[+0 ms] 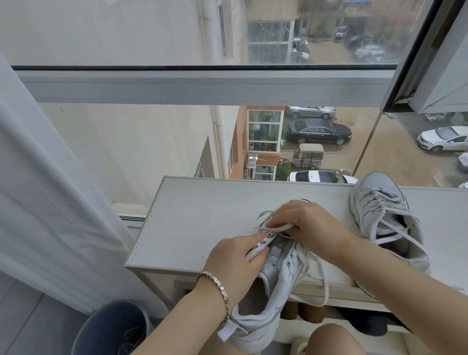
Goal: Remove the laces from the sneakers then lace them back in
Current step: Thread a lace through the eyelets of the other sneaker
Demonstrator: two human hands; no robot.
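A white sneaker (269, 296) lies with its toe on the white shelf top (198, 217) and its heel hanging over my lap. My left hand (231, 261) grips the sneaker's left eyelet side, thumb against the tongue. My right hand (306, 224) pinches a flat white lace (272, 228) above the upper eyelets. More of this lace trails loose over the shelf's front edge on the right. A second grey-white sneaker (384, 216), laced with untied ends, stands at the shelf's right rear.
A large window with a grey frame (197, 81) rises just behind the shelf. A white curtain (20, 180) hangs at left. A blue bin (110, 336) stands on the floor by my left knee. Dark shoes (368, 323) sit under the shelf.
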